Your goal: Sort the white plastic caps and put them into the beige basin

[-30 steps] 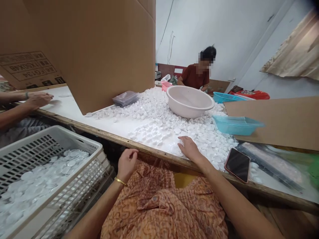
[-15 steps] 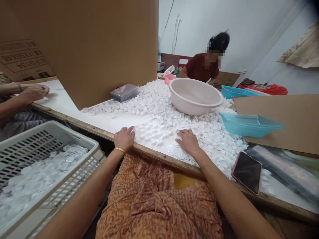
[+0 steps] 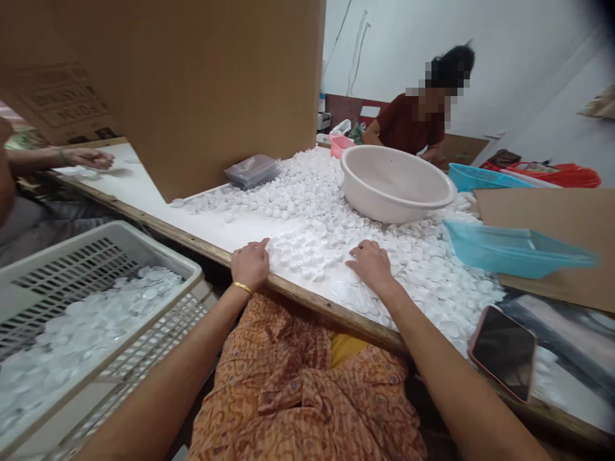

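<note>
1. Crate (image 3: 110, 256): cut off by left & bottom edges.
2. Blue tray (image 3: 509, 250): right end smeared w/ blur.
3. Cardboard box (image 3: 192, 83): print at far left blurred, unreadable.
4. Caps (image 3: 312, 205): those under right hand (image 3: 372, 266) hidden by palm.
5. Co-worker's hand (image 3: 89, 158): arm runs off left edge; what it touches too small to tell.

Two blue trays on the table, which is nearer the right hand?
The front blue tray, partly on the cardboard sheet, right of the right hand. The rear blue tray sits beyond the pale basin.

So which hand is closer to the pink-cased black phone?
Right. The right hand rests on white plastic caps, left of the pink-cased black phone; the left hand sits farther left at the wooden table edge.
</note>
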Tool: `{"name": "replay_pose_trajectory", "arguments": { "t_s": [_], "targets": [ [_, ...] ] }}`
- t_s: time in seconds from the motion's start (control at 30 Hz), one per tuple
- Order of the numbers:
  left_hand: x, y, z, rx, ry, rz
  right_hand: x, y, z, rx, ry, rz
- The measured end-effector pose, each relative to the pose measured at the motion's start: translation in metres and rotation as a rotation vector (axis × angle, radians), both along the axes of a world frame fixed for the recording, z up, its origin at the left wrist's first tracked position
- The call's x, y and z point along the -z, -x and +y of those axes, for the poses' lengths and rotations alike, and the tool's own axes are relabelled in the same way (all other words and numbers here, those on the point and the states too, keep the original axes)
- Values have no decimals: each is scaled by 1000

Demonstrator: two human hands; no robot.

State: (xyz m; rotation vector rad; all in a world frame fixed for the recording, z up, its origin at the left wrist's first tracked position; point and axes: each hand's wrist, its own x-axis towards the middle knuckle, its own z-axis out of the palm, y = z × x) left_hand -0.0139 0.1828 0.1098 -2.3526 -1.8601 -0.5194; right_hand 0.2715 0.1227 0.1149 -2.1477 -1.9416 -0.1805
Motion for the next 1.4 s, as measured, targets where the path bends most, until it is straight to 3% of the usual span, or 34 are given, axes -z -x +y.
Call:
{"name": "replay_pose_trajectory", "arguments": {
  "t_s": [0.37, 0.57, 0.73, 0.87, 1.03, 1.2, 1.3, 1.4],
  "targets": [
    [6, 3, 1, 51, -6, -61, 18, 1, 9, 31, -129, 207],
    [-3, 26, 12, 136, 232, -430, 14, 5, 3, -8, -326, 734],
    [-20, 27, 2, 249, 250, -416, 9, 21, 3, -103, -180, 1017],
    [-24, -8, -26, 346, 37, -322, 4, 32, -1, -148, -62, 1077],
    [-21, -46, -48, 403, 31, -214, -6, 47, -15, -260, 109, 1126],
    [-21, -20, -11, 164, -60, -113, -13, 54, -24, -224, 132, 1045],
    [-20, 1, 30, 136, 111, -35, -15, 54, -23, -196, 148, 1099],
    [-16, 0, 63, 236, 351, -21, -18, 49, -18, -148, 160, 1181]
  ]
}}
